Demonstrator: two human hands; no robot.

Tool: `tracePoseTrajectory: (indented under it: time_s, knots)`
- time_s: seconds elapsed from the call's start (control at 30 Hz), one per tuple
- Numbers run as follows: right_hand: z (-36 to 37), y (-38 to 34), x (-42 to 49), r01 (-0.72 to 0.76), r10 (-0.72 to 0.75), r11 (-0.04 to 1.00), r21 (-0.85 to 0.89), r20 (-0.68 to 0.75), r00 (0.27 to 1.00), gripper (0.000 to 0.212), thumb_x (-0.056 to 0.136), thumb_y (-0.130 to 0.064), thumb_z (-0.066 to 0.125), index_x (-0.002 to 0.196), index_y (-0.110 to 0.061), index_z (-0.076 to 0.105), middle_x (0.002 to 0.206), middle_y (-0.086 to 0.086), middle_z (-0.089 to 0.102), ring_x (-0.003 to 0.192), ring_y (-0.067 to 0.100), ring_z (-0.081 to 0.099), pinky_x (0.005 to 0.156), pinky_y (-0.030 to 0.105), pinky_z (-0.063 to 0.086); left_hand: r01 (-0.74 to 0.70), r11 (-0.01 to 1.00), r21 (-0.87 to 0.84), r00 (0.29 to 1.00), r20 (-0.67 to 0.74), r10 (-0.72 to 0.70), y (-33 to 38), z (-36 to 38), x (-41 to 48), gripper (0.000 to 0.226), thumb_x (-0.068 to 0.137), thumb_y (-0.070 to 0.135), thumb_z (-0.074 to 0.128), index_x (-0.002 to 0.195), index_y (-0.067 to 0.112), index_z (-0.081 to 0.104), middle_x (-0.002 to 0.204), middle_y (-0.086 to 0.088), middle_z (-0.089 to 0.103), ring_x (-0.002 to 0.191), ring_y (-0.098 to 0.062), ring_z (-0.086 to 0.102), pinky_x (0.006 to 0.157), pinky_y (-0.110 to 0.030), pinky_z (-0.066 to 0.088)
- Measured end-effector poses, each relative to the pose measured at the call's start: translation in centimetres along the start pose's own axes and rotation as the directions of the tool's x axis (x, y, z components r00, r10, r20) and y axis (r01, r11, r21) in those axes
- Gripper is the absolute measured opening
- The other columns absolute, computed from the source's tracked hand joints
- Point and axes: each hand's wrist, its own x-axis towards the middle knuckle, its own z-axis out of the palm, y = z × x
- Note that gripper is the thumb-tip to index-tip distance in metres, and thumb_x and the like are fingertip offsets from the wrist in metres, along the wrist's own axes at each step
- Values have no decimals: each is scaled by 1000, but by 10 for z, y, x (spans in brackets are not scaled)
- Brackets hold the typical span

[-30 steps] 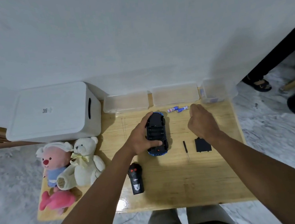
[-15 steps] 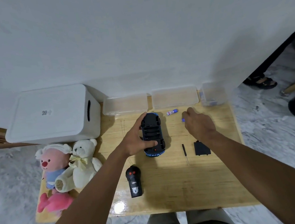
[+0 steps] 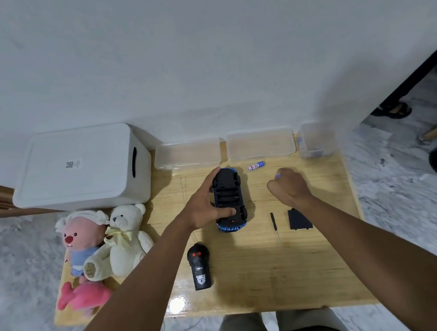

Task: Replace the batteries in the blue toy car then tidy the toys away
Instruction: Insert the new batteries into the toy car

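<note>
Blue toy car point(image 3: 227, 193) belly-up, gripped by left hand point(image 3: 202, 209) | right hand point(image 3: 289, 185) just right, curled round battery point(image 3: 278, 176)

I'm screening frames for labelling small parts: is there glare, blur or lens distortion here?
Head view, glare: one bright spot on the table near its front edge, away from the parts. Head view, distortion: table edges and white box bow. Head view, blur: the right hand is soft, so the small blue thing it pinches is unreadable; the blue toy car looks sharp.
</note>
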Motion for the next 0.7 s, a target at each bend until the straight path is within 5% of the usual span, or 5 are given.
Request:
tracePoseTrajectory:
  time_s: [0.17, 0.27, 0.43, 0.53, 0.7]
  knots:
    - [14, -7, 5, 67, -68, 998, -20, -78, 995, 64, 103, -49, 36, 56, -9, 52, 60, 3, 56, 65, 25, 57, 63, 33, 42, 7, 1000, -9, 1000, 6, -6, -6, 3, -3, 113, 75, 8, 90, 159, 47, 24, 134, 29, 52, 120, 17, 49, 102, -32, 54]
    - [17, -9, 9, 121, -147, 968, -219, -104, 984, 52, 106, -44, 34, 86, -16, 73, 88, 6, 71, 84, 28, 64, 74, 34, 48, -3, 1000, -23, 1000, 4, 3, -8, 2, -6, 113, 77, 7, 89, 159, 45, 23, 135, 27, 52, 113, 22, 52, 98, -27, 55]
    - [12, -15, 2, 376, -482, 760, -530, -72, 873, 31, 100, -35, 58, 128, -23, 61, 116, 1, 70, 98, 30, 67, 73, 35, 47, -11, 999, -33, 1000, -11, 11, -10, 0, -8, 112, 77, 8, 89, 160, 44, 22, 135, 30, 50, 115, 24, 49, 95, -20, 54]
    - [17, -14, 10, 372, -502, 590, -716, 35, 864, 38, 95, -19, 63, 133, -19, 56, 122, 5, 60, 74, 33, 66, 59, 34, 45, -10, 999, -33, 1000, -19, 10, -9, 0, -8, 112, 77, 8, 89, 160, 44, 22, 135, 30, 50, 121, 15, 49, 97, -23, 54]
    - [21, -26, 6, 337, -485, 471, -815, 80, 871, 40, 79, 8, 69, 115, -8, 60, 115, 15, 55, 38, 20, 18, 45, 31, 30, -20, 999, -38, 1000, -24, 19, -9, 0, -8, 112, 77, 7, 89, 160, 43, 22, 131, 30, 50, 122, 11, 50, 94, -20, 54]
